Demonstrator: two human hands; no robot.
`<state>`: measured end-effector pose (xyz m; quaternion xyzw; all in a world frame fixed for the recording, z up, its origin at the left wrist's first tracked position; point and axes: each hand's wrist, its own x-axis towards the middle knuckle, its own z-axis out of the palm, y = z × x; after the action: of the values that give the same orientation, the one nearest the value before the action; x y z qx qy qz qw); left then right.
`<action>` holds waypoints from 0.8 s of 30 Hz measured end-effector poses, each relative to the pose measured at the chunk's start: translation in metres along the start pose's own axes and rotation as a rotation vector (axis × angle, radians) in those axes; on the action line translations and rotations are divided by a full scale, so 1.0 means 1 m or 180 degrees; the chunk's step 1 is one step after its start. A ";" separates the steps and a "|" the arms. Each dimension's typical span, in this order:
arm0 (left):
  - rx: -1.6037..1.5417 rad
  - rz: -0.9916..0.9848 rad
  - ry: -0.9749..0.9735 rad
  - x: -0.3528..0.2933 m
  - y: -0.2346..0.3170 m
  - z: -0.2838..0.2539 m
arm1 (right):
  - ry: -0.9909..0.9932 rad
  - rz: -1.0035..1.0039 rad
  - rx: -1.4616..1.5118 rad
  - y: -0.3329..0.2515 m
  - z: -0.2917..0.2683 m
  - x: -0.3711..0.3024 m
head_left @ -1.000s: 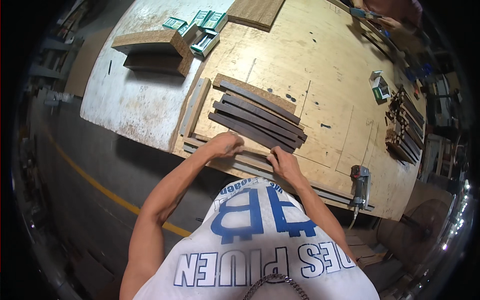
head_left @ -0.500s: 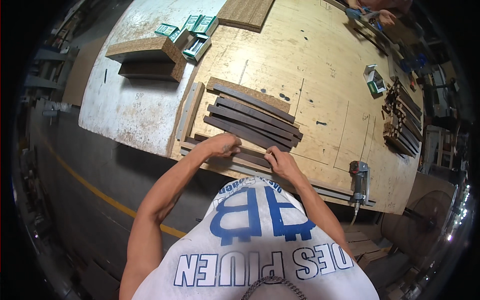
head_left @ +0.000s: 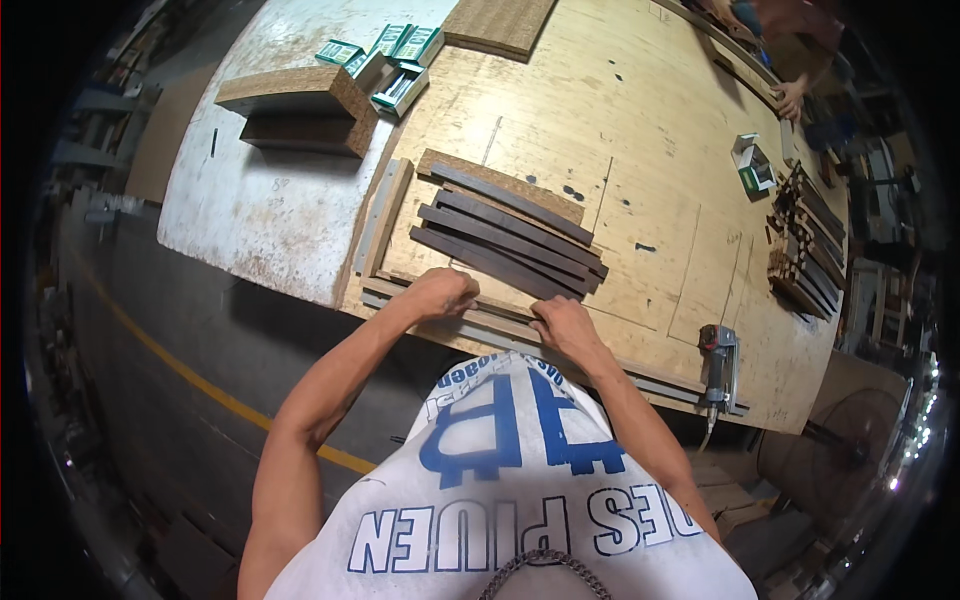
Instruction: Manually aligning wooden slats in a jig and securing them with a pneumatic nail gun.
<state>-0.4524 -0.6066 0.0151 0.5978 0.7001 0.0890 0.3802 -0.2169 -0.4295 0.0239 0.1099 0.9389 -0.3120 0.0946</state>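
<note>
At the near edge of the workbench, both hands are closed on a thin wooden strip [head_left: 506, 313] lying along the front rail. My left hand [head_left: 446, 293] pinches its left part, fingers curled. My right hand [head_left: 563, 324] grips farther right, the thumb and fingers bent round the wood. Just beyond them lies a group of dark brown strips [head_left: 510, 240], roughly side by side and slanting down to the right. A lighter brown board [head_left: 545, 196] rests partly beneath the farthest strip.
A wooden fence [head_left: 391, 215] stands left of the strips. A nail gun [head_left: 715, 365] with a hose lies near right. Stacked boards [head_left: 300, 105] and green-white boxes [head_left: 400, 85] sit far left. Bundled strips [head_left: 805, 240] lie right. Another person's hand [head_left: 790, 100] works far right.
The strip between my hands has turned; its broad dark face showed before, and a narrower, lighter side shows now. At the far right, the other person's hand has moved nearer along the bench.
</note>
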 end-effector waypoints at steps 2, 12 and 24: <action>-0.0051 -0.0043 -0.0030 -0.004 -0.001 -0.001 | -0.0031 0.0106 0.0068 0.000 0.002 0.000; 0.0762 0.0369 0.0467 -0.007 -0.002 0.011 | 0.0381 0.0244 -0.0252 -0.012 0.010 -0.006; 0.0607 -0.0311 0.0785 -0.031 0.036 0.022 | 0.0444 0.1910 0.1189 -0.033 0.004 -0.004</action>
<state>-0.4109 -0.6329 0.0336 0.5810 0.7750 0.0762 0.2367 -0.2215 -0.4586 0.0405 0.4171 0.7958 -0.4283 0.0960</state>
